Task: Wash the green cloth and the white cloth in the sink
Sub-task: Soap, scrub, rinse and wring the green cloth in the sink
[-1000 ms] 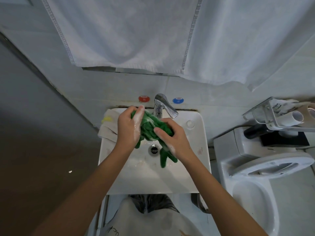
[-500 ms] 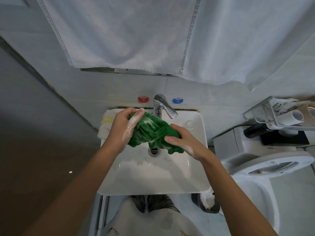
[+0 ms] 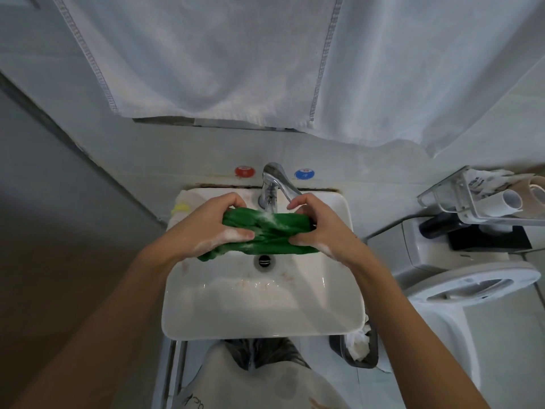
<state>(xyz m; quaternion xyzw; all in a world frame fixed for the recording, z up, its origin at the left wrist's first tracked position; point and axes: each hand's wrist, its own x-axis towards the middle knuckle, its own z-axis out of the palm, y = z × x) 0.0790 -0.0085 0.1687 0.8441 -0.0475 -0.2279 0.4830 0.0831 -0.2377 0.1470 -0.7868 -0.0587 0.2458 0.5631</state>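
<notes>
Nearest the camera, the person's two bare forearms reach over the front rim of the white sink (image 3: 259,323). Above the drain (image 3: 264,261), the left hand (image 3: 212,228) and the right hand (image 3: 321,228) each hold one end of the green cloth (image 3: 265,234), fingers curled round it in a closed grip, with soap foam on the fabric and on both wrists. The cloth is stretched between them, held over the basin just below the chrome tap (image 3: 274,184). The step appears to be scrubbing the soaped green cloth; rinsing it would call for running water. The white cloth (image 3: 188,202) lies at the sink's back left corner, apparently not yet washed. Beyond, a white towel (image 3: 206,54) hangs on the wall.
</notes>
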